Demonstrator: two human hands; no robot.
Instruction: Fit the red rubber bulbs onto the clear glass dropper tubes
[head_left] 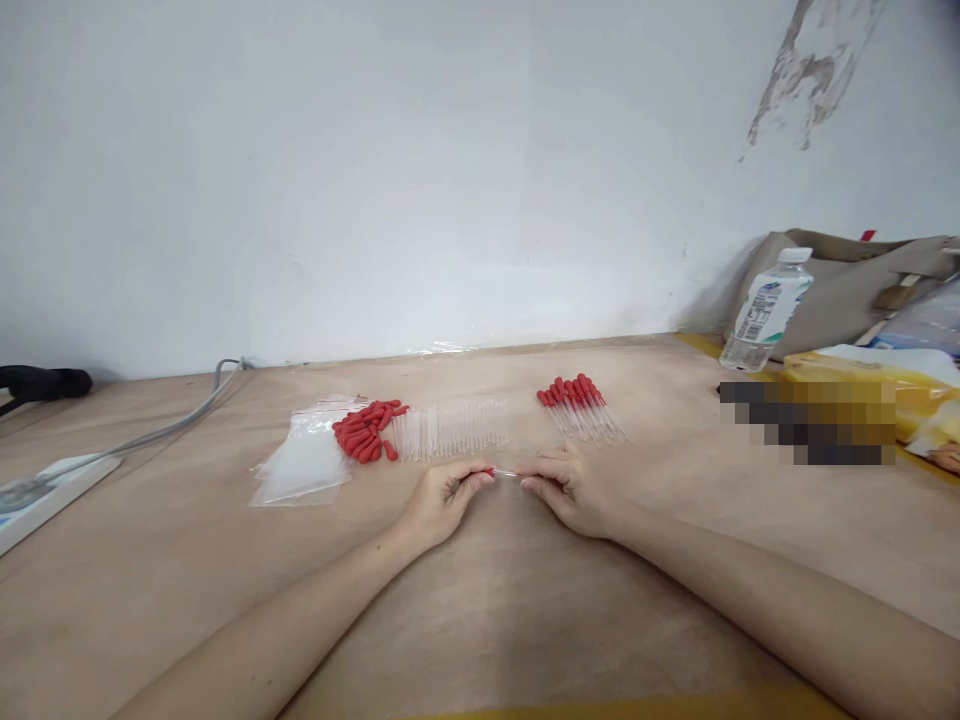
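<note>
Between finger and thumb, my left hand point(448, 495) pinches a red rubber bulb point(490, 472), mostly covered by the fingers. A clear glass dropper tube point(507, 474) runs from the bulb to my right hand point(564, 490), whose fingers are closed on its other end. Whether the tube sits inside the bulb I cannot tell. Just beyond my left hand lies a heap of loose red bulbs point(364, 432). Beside it is a row of clear tubes point(454, 428) without bulbs. Past my right hand rest several droppers with red bulbs fitted point(577, 405), side by side.
Clear plastic bags point(300, 470) lie under and left of the bulb heap. On the left are a grey cable point(176, 425) and a white power strip point(64, 490). At right stand a water bottle point(766, 312), a grey bag point(832, 285) and yellow packaging point(832, 375). A white wall point(450, 180) borders the table.
</note>
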